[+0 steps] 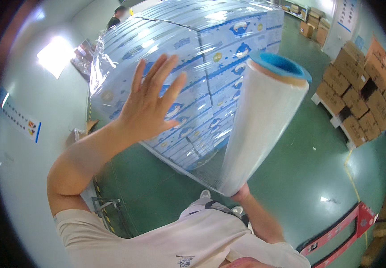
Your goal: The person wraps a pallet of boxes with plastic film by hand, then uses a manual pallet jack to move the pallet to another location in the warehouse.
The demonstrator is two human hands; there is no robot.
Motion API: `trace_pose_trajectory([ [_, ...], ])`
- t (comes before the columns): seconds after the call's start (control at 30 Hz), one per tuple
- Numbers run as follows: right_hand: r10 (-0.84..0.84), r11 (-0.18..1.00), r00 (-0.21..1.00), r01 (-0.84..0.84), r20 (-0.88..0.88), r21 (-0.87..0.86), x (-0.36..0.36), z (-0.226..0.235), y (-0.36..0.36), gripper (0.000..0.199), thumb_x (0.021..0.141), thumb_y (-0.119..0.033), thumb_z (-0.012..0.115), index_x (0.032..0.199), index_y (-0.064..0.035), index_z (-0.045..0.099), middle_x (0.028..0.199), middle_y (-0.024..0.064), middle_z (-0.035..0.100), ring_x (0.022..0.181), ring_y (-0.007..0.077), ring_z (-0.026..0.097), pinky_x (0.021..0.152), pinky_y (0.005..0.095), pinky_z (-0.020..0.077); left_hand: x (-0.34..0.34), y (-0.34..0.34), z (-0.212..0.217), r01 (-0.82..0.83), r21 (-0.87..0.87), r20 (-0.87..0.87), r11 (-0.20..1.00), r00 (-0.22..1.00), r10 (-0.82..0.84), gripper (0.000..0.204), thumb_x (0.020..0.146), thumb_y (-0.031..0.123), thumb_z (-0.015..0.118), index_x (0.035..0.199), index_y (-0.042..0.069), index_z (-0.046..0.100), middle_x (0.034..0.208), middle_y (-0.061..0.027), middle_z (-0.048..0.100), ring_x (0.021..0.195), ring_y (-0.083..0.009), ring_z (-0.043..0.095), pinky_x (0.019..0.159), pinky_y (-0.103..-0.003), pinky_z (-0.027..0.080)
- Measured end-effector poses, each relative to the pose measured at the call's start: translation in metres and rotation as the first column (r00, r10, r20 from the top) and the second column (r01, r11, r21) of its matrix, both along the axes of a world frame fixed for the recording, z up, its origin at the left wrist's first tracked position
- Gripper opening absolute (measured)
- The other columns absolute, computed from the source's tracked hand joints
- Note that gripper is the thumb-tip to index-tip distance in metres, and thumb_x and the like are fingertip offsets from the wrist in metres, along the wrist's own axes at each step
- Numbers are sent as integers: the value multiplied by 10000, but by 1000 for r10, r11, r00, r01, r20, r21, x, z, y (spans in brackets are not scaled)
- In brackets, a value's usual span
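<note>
A large roll of clear stretch film (262, 120) with a blue end stands tilted in front of me. My right hand (242, 193) grips it from underneath, its fingers partly hidden by the roll. From the roll a sheet of film runs left to a tall stack of light blue printed cartons (184, 80), which is wrapped in shiny film. My left hand (153, 100) is raised beside the stack, fingers spread and nothing held. Whether it touches the film over the cartons I cannot tell.
Brown cartons (351, 91) sit piled on a pallet at the right. Red pallet jack forks (336, 239) lie at the lower right. A metal frame (112, 210) stands low on the left, near the white wall (32, 156). Behind the stack another person (118, 17) is partly visible.
</note>
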State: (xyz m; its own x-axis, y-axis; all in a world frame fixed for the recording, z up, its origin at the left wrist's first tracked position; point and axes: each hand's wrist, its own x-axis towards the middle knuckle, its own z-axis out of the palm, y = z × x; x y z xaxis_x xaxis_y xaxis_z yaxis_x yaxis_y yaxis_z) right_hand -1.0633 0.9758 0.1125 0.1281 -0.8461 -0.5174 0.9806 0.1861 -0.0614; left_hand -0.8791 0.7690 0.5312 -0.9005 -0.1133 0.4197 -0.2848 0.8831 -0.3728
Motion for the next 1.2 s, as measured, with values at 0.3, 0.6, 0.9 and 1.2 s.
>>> trace_pose_trajectory([
  [0.3, 17, 997, 983, -32, -181, -76, 4, -27, -6, 503, 925, -468, 492, 1329, -168, 503, 1287, 42, 582, 1167, 277, 557, 1009, 502, 430, -73, -18, 76, -62, -361, -448, 931, 887, -115, 669, 824, 138, 683, 1420, 205, 388, 1476, -108, 386, 1378, -316, 348, 1130, -559, 242],
  [0.6, 270, 924, 960, -234, 81, -304, 31, -48, -26, 460, 943, -412, 493, 1308, -135, 531, 1289, 73, 581, 1169, 274, 557, 1009, 504, 429, -48, -114, 167, 902, 383, -842, 198, 254, 475, 872, 848, 441, 634, 1499, 52, 202, 1495, -194, 332, 1319, -335, 416, 1107, -468, 318],
  [0.9, 323, 908, 942, -282, 91, -309, 43, -55, -21, 473, 951, -409, 482, 1323, -119, 510, 1313, 81, 558, 1188, 270, 540, 1026, 495, 414, -144, 4, -6, 360, 832, -127, 422, 864, -486, 1057, 772, 478, 709, 1509, 104, 50, 1375, -267, 425, 1259, -405, 454, 1038, -443, 381],
  [1.2, 426, 843, 904, -384, 31, -378, 5, -46, -31, 486, 959, -406, 472, 1339, -104, 488, 1336, 88, 535, 1208, 265, 522, 1043, 486, 398, -283, 96, 5, 227, 925, -84, 304, 905, -418, 1163, 723, 496, 736, 1485, -9, 15, 1266, -289, 492, 1116, -410, 563, 951, -419, 459],
])
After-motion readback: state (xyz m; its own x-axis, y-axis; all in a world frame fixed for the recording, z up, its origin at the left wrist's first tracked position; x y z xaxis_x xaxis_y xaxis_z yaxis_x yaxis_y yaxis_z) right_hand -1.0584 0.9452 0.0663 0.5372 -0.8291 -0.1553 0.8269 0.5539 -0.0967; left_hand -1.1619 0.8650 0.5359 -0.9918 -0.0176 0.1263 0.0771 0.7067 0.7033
